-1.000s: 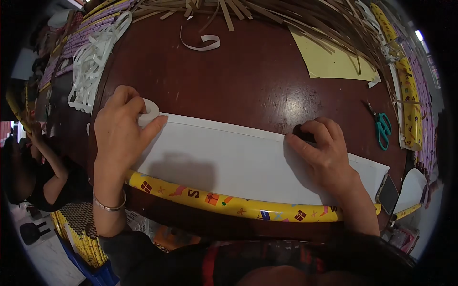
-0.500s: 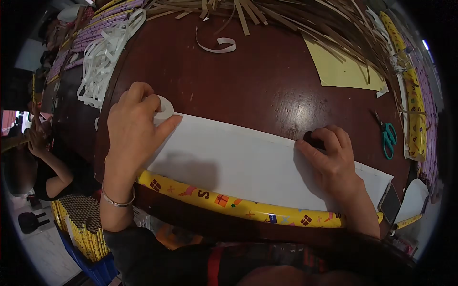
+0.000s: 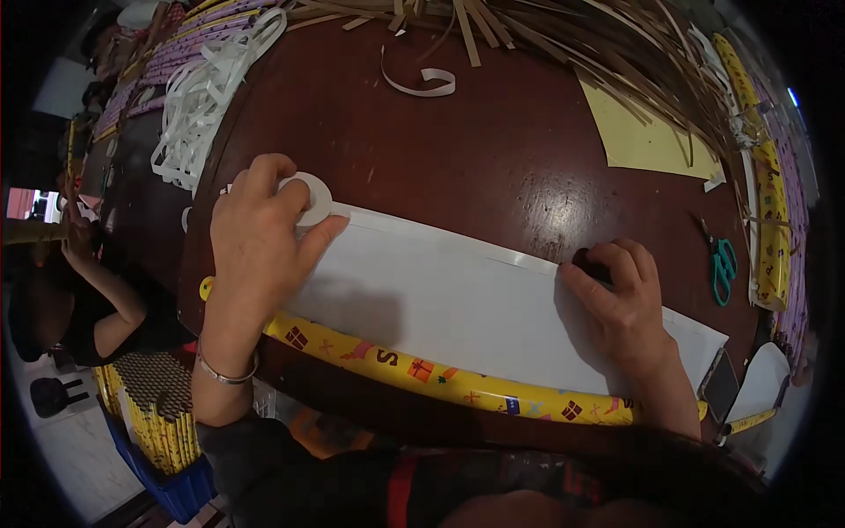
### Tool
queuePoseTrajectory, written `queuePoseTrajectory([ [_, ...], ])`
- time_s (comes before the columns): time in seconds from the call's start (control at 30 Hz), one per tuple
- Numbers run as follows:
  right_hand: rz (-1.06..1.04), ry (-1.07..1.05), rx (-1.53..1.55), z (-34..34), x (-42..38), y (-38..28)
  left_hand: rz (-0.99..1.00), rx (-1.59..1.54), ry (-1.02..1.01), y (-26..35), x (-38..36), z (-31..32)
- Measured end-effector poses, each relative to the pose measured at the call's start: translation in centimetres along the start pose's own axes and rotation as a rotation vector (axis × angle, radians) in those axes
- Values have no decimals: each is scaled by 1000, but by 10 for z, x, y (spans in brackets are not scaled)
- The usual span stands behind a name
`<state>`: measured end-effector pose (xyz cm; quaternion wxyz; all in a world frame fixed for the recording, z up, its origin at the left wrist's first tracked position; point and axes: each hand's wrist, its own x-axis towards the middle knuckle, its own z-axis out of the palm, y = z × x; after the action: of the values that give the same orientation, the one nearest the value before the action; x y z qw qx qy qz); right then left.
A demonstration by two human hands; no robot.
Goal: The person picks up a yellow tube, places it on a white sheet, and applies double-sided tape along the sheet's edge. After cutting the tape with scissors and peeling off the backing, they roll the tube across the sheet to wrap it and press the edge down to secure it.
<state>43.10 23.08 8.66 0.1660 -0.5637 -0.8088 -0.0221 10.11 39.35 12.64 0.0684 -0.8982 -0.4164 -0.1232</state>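
Note:
A long white sheet of paper (image 3: 458, 304) lies across the dark red table (image 3: 466, 150), unrolled from a yellow roll of gift wrap (image 3: 440, 378) at the near edge. My left hand (image 3: 260, 242) holds a white roll of tape (image 3: 312, 198) at the sheet's far left corner. A tape strip runs along the sheet's far edge. My right hand (image 3: 620, 304) presses the far edge of the sheet near its right end, fingers bent around a small dark object that is mostly hidden.
Teal scissors (image 3: 723, 268) lie at the right, by yellow wrap rolls (image 3: 767, 220). A yellow sheet (image 3: 647, 136) and brown paper strips (image 3: 572, 35) fill the far side. White strips (image 3: 198, 106) pile at far left. A phone (image 3: 720, 385) sits at right. Another person (image 3: 79, 290) sits left, below.
Both hands and the sheet appear shifted slightly right and down as the camera moved. My left hand has turned the tape roll so its ring shows more.

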Motion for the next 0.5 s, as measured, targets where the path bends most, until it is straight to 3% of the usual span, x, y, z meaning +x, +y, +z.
queuePoseTrajectory([
  [0.5,-4,-4,-9,-3,4,-1,-21,-3,-30,-2,5,2],
])
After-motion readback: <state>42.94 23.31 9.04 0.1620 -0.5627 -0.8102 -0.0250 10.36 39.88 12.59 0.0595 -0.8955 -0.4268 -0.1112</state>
